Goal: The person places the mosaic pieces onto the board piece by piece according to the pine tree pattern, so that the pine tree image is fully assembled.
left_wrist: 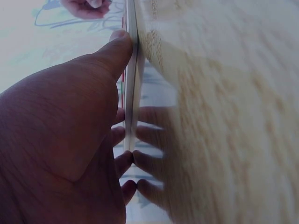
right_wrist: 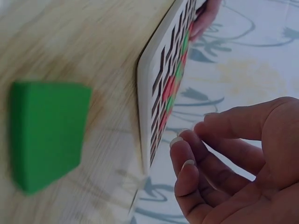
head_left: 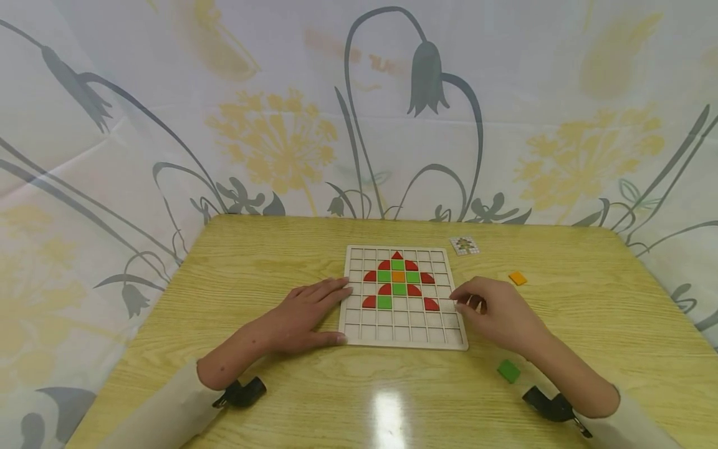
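Observation:
A pale wooden grid board lies flat on the table. Set in its cells are a red triangle, several red quarter-round pieces, several green squares and an orange square, arranged like a tree. My left hand rests along the board's left edge, fingers extended onto the rim and thumb by the near corner; in the left wrist view, the thumb touches the edge. At the right edge hovers my right hand, fingers loosely bent. No piece shows between its fingertips in the right wrist view.
A loose green square tile lies on the table near my right wrist, large in the right wrist view. Beyond that hand is a loose orange tile. A small picture card sits past the board's far right corner. A patterned curtain hangs behind the table.

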The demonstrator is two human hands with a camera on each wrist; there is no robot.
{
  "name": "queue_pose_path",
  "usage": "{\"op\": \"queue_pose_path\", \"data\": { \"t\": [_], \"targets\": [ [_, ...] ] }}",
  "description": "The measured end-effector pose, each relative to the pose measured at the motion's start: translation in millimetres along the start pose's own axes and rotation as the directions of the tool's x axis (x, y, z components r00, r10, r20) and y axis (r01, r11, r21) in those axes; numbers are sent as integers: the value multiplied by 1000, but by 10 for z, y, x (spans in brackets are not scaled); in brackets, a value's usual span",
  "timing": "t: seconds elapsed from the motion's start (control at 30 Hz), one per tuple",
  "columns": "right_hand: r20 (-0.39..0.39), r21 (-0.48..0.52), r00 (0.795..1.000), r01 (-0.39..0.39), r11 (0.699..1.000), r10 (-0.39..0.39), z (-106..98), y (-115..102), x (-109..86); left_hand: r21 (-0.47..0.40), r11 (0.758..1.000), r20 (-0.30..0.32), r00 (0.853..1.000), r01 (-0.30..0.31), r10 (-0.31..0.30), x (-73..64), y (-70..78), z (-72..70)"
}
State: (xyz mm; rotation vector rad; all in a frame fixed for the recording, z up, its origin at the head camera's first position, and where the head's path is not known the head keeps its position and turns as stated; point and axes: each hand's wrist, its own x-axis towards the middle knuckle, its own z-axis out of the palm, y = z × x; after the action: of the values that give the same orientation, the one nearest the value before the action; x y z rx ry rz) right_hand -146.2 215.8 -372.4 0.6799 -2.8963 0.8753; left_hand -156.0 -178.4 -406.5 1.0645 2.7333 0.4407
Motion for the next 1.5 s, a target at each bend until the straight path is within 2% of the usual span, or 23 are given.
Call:
{"op": "queue_pose_path", "data": {
  "t": [0.33, 0.63, 0.9, 1.07, 1.3, 1.5],
  "targets": [
    [3, -64, 1000, 8, 998, -8, -166, 263, -261, 8, 1000, 2, 1000, 7, -7, -2, 5, -3],
    [82, -94, 995, 63, 994, -55, -306, 515, -429, 13, 1000, -6, 1000, 3, -3, 14, 1, 3],
    [205, -13, 959, 203, 979, -196, -437, 835, -482, 16, 1000, 2, 1000, 10, -10, 9, 4, 6],
    [261, 11, 938, 236, 972, -230, -511, 950, -517, 14, 1000, 2, 1000, 6, -6, 9, 10, 1],
    [388, 63, 909, 138, 988, -152, -565, 948, -544, 13, 1000, -2, 1000, 2, -2, 6, 17, -7],
    [400, 73, 905, 129, 989, -147, -532, 897, -538, 10, 1000, -5, 1000, 1, -1, 5, 13, -8]
  ]
}}
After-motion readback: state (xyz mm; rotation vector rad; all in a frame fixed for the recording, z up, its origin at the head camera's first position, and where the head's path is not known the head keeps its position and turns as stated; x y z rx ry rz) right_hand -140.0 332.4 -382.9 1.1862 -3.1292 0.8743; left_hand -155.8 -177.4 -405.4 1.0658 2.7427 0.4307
